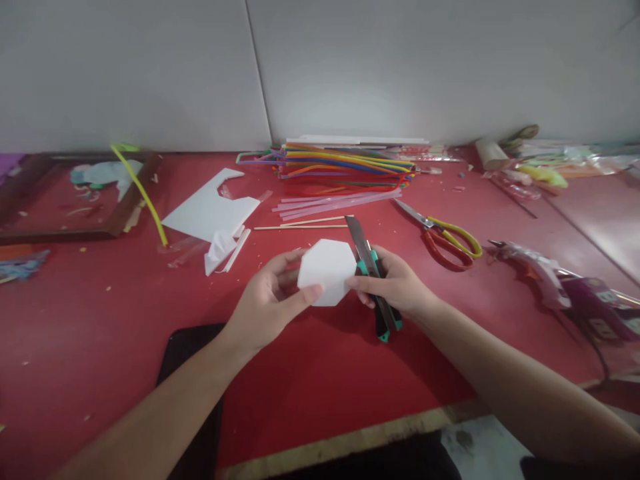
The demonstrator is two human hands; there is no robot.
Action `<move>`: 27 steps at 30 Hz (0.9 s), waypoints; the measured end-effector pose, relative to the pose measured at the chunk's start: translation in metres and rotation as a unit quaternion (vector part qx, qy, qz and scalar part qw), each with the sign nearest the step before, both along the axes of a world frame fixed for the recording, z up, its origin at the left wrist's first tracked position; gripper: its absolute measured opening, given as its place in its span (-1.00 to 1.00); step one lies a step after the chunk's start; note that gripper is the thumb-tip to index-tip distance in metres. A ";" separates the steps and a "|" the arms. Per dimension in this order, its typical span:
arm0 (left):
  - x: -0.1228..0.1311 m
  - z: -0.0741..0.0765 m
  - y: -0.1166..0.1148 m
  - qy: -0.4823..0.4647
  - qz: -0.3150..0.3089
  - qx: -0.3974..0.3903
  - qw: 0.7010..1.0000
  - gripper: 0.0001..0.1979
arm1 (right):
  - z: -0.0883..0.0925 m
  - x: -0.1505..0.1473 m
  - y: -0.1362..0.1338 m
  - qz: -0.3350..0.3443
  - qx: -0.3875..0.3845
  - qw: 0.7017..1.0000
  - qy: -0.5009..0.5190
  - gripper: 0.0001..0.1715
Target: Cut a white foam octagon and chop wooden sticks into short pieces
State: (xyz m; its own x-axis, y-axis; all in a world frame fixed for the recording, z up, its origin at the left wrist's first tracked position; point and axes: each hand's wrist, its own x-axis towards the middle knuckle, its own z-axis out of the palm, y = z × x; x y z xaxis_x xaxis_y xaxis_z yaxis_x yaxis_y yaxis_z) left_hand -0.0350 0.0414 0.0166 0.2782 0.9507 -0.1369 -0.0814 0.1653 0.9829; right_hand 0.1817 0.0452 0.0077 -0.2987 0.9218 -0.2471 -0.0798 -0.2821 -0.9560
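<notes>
My left hand (273,293) pinches the left edge of a white many-sided foam or card piece (327,270), thumb on its face. My right hand (395,283) is closed around a utility knife (373,273) with a black and green handle, its blade out and pointing away from me. The right thumb tip also touches the right edge of the white piece. Beyond the hands lie thin wooden sticks (300,227) and a larger white sheet (210,207) with a curved cut-out. Right of the knife rest scissors (445,240) with red and yellow handles.
A bundle of coloured pipe cleaners (345,163) lies near the wall. At the right is a glue gun (535,270); at the left, a brown-framed tray (60,233) and a yellow strip (143,193). A black flat object (195,340) sits under my left forearm. Table edge (350,443) is close to me.
</notes>
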 end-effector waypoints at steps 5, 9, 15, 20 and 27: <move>-0.003 0.000 0.000 0.043 0.041 0.038 0.998 -0.78 | 0.001 0.001 -0.001 0.001 -0.013 1.000 0.007 -0.68; -0.009 0.003 -0.002 0.236 -0.048 0.074 0.968 -0.71 | 0.012 0.014 0.002 -0.019 -0.054 0.998 -0.008 -0.76; -0.004 -0.005 -0.013 0.466 -0.126 0.284 0.829 -0.58 | 0.031 0.027 -0.010 0.103 0.133 0.912 -0.373 -0.91; 0.003 -0.003 -0.025 0.538 -0.072 0.409 0.733 -0.40 | 0.030 0.031 -0.034 0.151 0.214 0.857 -0.443 -0.59; 0.005 -0.003 -0.021 0.486 -0.212 0.492 0.690 -0.52 | 0.025 0.035 -0.044 0.171 0.245 0.846 -0.442 -0.52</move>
State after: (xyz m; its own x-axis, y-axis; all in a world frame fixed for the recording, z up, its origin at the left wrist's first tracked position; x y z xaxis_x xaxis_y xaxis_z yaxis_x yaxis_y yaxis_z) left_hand -0.0303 0.0203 0.0136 0.7917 0.5775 0.1994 0.5465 -0.8153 0.1912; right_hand 0.2166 0.0008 0.0323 -0.4661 0.8756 -0.1267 0.7341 0.3029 -0.6077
